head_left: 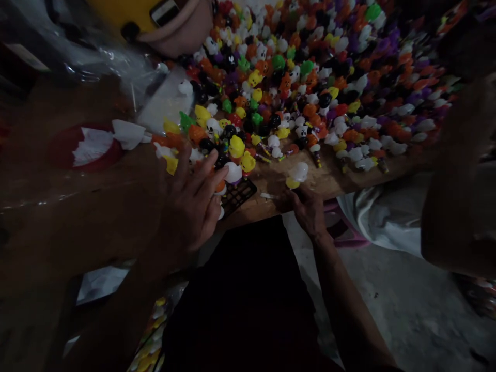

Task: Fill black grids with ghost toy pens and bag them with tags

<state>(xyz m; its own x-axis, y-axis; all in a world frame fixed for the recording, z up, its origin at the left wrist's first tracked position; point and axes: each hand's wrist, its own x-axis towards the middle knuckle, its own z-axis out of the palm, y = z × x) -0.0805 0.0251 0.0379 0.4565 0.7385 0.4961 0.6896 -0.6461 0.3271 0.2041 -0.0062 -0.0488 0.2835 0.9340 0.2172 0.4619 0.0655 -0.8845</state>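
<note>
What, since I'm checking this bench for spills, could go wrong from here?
The white toy at the right hand is near the front edge of the table, so it might drop to the floor. The left hand, spread close to crowded toys by the black tray, could knock some over.

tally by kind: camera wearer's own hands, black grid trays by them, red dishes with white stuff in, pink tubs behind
Own hands, left hand and right hand: 2
Black grid tray: 1
Red dish: 1
Pink tub: 1
Total: 5
</note>
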